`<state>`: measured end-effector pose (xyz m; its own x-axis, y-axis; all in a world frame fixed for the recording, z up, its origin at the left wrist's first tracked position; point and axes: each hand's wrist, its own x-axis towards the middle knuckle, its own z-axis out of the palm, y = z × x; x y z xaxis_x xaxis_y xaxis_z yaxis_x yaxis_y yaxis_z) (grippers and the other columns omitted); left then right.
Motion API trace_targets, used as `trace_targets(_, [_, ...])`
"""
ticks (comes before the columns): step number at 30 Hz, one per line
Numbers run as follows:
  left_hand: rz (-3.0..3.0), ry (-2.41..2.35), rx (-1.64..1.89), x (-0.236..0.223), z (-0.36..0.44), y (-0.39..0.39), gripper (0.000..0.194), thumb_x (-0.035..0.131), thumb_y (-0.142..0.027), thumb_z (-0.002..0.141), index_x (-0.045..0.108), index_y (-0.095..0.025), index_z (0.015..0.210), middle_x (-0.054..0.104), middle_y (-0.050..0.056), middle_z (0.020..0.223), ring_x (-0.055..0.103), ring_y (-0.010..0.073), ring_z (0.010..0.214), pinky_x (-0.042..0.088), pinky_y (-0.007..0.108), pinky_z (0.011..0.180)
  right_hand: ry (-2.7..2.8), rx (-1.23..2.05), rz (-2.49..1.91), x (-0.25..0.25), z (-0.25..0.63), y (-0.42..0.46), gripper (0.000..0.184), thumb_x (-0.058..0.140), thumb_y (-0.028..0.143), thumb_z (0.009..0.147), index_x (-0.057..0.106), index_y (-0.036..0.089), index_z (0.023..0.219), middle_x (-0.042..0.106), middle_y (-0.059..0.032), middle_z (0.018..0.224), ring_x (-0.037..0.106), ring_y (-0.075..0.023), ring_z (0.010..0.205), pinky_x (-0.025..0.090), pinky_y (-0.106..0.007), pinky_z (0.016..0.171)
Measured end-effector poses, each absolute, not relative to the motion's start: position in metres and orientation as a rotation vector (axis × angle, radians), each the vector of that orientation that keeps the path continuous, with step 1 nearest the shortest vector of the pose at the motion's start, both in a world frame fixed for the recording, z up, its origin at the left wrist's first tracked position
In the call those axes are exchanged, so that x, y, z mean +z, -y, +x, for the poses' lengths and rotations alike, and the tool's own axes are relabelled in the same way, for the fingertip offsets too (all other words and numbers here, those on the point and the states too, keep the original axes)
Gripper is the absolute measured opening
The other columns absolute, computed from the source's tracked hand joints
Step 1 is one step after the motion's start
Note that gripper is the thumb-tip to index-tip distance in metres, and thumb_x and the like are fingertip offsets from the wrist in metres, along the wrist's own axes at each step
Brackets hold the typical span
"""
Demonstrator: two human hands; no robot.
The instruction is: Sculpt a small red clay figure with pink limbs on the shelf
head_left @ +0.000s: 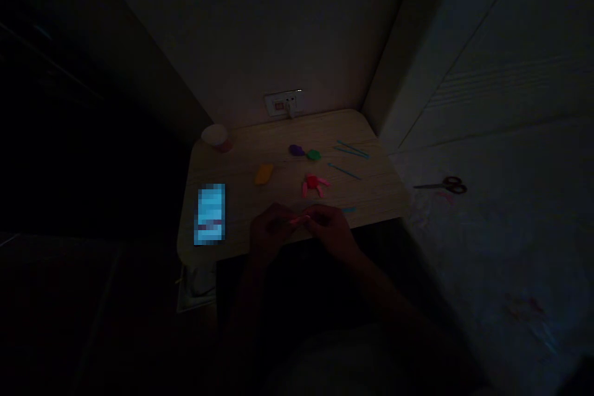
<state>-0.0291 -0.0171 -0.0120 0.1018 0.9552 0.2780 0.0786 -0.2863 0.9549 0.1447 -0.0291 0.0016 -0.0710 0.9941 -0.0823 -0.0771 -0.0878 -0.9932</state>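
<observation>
We are looking down into a dim corner where a pale wooden table [325, 127] sits against the wall, with a wall socket plate [283, 103] above its far edge and a pair of scissors [445, 185] off to the right on a pale surface beyond it. On the tabletop, a white-rimmed cup [215, 137] stands at the far left corner and a pixelated phone [210, 214] lies at the near left. Across the middle we see a yellow clay piece [264, 174], a purple clay lump [296, 150], a green clay lump [314, 154], thin teal sticks [352, 150] and a red clay figure with pink limbs [314, 185]. At lower centre, the left hand [271, 229] and right hand [330, 229] are together at the near edge, their fingertips meeting on a small pink clay piece [299, 219]. We judge the edge the main risk: a slip in this poor light could drop the pink piece into the dark below. A careless forward move of the right hand could also knock the red figure's limbs, which lie just ahead, or send the teal sticks rolling.
</observation>
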Motion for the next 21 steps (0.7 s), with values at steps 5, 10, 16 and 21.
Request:
trace_targets(5, [1.564,-1.056,1.309,-0.014,-0.030,0.017,0.015,0.087,-0.032,0.078,0.078,-0.020,0.081,0.072,0.005,0.083,0.067,0.0175,0.077,0.054,0.029,0.069,1.162,1.396,-1.161,0.002,0.144,0.029,0.023,0.077,0.044,0.080,0.076,0.021,0.079,0.078,-0.0048,0.077,0.071,-0.0212,0.074,0.053,-0.031,0.067])
trace_targets(10, [1.596,-1.041,1.331,-0.015,-0.029,0.017,0.017,0.088,-0.031,0.077,0.079,-0.022,0.088,0.073,0.004,0.088,0.068,0.0180,0.082,0.055,0.030,0.072,1.170,1.394,-1.162,0.002,0.145,0.029,0.023,0.076,0.043,0.080,0.077,0.021,0.078,0.078,-0.0042,0.076,0.068,-0.0194,0.069,0.050,-0.030,0.064])
trace_targets(16, [1.674,-1.064,1.332,-0.012,-0.028,0.016,0.016,0.087,-0.034,0.078,0.080,-0.021,0.084,0.073,0.005,0.084,0.067,0.0182,0.078,0.055,0.030,0.070,1.169,1.411,-1.156,0.004,0.149,0.028,0.019,0.077,0.040,0.078,0.079,0.021,0.078,0.077,-0.0037,0.076,0.068,-0.0200,0.073,0.052,-0.032,0.070])
trace_targets(21, [1.691,-1.073,1.334,-0.015,-0.029,0.016,0.014,0.087,-0.032,0.079,0.080,-0.022,0.084,0.073,0.005,0.086,0.068,0.0181,0.080,0.056,0.031,0.072,1.174,1.378,-1.238,0.000,0.156,0.027,0.020,0.079,0.039,0.076,0.076,0.019,0.075,0.073,-0.0026,0.073,0.064,-0.0167,0.068,0.049,-0.028,0.064])
